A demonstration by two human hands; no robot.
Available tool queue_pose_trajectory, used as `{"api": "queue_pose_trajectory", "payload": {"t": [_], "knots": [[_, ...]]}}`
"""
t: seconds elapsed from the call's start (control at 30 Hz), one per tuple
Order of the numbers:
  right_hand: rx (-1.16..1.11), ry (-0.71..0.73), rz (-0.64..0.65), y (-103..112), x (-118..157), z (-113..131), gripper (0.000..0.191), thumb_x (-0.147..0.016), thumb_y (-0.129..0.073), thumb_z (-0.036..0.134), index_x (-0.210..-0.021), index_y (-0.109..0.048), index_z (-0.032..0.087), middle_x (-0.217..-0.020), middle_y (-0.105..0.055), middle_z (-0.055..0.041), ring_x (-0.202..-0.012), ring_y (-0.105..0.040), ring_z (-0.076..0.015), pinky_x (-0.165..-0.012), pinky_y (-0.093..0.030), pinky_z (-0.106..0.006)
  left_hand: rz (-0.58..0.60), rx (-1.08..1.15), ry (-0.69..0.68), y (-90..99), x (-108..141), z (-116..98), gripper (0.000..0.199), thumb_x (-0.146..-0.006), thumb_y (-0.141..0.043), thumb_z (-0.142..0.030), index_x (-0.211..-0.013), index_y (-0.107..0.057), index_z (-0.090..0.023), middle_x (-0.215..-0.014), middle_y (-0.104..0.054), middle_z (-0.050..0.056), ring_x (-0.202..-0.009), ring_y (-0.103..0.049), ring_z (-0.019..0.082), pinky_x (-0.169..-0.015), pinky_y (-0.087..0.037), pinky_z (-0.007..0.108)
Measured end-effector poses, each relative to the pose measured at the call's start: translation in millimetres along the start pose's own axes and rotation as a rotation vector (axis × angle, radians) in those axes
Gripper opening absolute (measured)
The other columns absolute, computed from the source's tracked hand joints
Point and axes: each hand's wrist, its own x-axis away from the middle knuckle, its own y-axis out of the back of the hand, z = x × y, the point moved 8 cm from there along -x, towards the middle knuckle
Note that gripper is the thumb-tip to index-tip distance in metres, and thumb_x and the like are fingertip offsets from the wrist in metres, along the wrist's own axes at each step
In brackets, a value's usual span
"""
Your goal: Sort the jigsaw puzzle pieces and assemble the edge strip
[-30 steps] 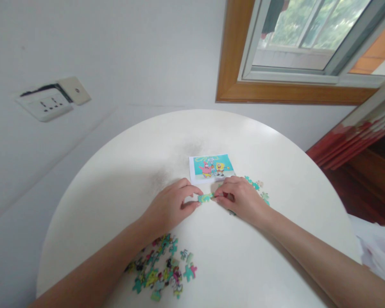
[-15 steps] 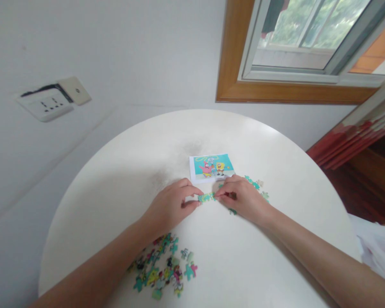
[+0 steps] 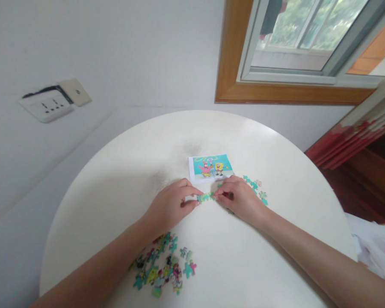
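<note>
A short joined strip of green and yellow jigsaw puzzle pieces (image 3: 205, 196) lies on the white table between my two hands. My left hand (image 3: 172, 201) pinches the strip's left end between thumb and fingers. At the right end, the fingertips of my right hand (image 3: 239, 197) close on a puzzle piece, partly hidden by the fingers. Just beyond them lies a picture card (image 3: 213, 166) with a pink starfish figure, a bluish figure and a yellow square one on turquoise.
A heap of loose puzzle pieces (image 3: 162, 265) lies near my left forearm. More turquoise and pale pieces (image 3: 255, 186) are scattered beyond and beside my right hand. The round white table (image 3: 115, 188) stands close to the wall, under a wood-framed window (image 3: 291, 92).
Both hands stay at the strip with almost the same grip. My right hand has shifted very slightly left, and the whole view has moved a little.
</note>
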Motion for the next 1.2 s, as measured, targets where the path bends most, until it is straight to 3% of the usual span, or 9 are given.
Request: {"api": "queue_pose_trajectory", "payload": {"t": [0.2, 0.33, 0.47, 0.57, 0.83, 1.2], "knots": [[0.011, -0.024, -0.015, 0.6, 0.5, 0.3, 0.012, -0.081, -0.067, 0.015, -0.078, -0.076, 0.022, -0.071, -0.067, -0.0017, -0.077, -0.057, -0.018, -0.076, -0.041, -0.032, 0.014, 0.004, 0.008, 0.1, -0.7, -0.7, 0.021, -0.084, -0.063, -0.022, -0.103, -0.072, -0.025, -0.095, -0.062, -0.001, -0.073, -0.056, 0.012, -0.065, -0.043, 0.023], [0.016, -0.016, 0.011, 7.5, -0.9, -3.3, 0.01, -0.082, -0.068, 0.02, -0.088, -0.075, 0.025, -0.077, -0.069, -0.0004, -0.083, -0.058, -0.0187, -0.077, -0.04, -0.032, 0.014, -0.001, -0.005, -0.3, -0.2, -0.6, 0.022, -0.085, -0.062, -0.022, -0.105, -0.072, -0.026, -0.095, -0.061, -0.001, -0.073, -0.056, 0.012, -0.065, -0.042, 0.023], [0.091, 0.017, 0.027, 13.5, -1.4, -7.0, 0.023, -0.081, -0.073, 0.035, -0.104, -0.073, 0.03, -0.088, -0.068, -0.0019, -0.09, -0.056, -0.0207, -0.081, -0.038, -0.035, 0.014, 0.001, -0.016, -1.2, -0.1, 0.1, 0.023, -0.085, -0.062, -0.025, -0.106, -0.071, -0.027, -0.096, -0.061, 0.0, -0.073, -0.056, 0.012, -0.065, -0.042, 0.023], [0.133, 0.042, 0.06, 9.7, -1.8, -7.8, 0.027, -0.079, -0.076, 0.04, -0.104, -0.073, 0.031, -0.095, -0.064, -0.0041, -0.093, -0.054, -0.0216, -0.081, -0.038, -0.035, 0.005, 0.002, -0.018, -1.0, -0.2, 0.5, 0.023, -0.085, -0.062, -0.025, -0.106, -0.071, -0.027, -0.096, -0.06, -0.001, -0.072, -0.055, 0.012, -0.065, -0.043, 0.023], [0.078, 0.068, 0.136, -2.6, -6.8, -3.8, 0.016, -0.08, -0.075, 0.028, -0.095, -0.072, 0.024, -0.087, -0.06, -0.0037, -0.089, -0.053, -0.02, -0.082, -0.04, -0.033, 0.012, -0.002, -0.013, -2.7, -0.6, 0.2, 0.023, -0.085, -0.061, -0.026, -0.107, -0.071, -0.027, -0.094, -0.06, 0.0, -0.073, -0.055, 0.012, -0.064, -0.042, 0.023], [0.063, 0.084, 0.112, -3.5, -5.9, -4.0, 0.013, -0.08, -0.074, 0.027, -0.092, -0.07, 0.022, -0.086, -0.06, -0.0035, -0.088, -0.052, -0.0199, -0.08, -0.038, -0.032, 0.01, -0.016, -0.026, -1.9, 0.2, -1.8, 0.023, -0.086, -0.061, -0.025, -0.107, -0.071, -0.026, -0.095, -0.059, 0.001, -0.079, -0.057, 0.015, -0.066, -0.043, 0.024]]}}
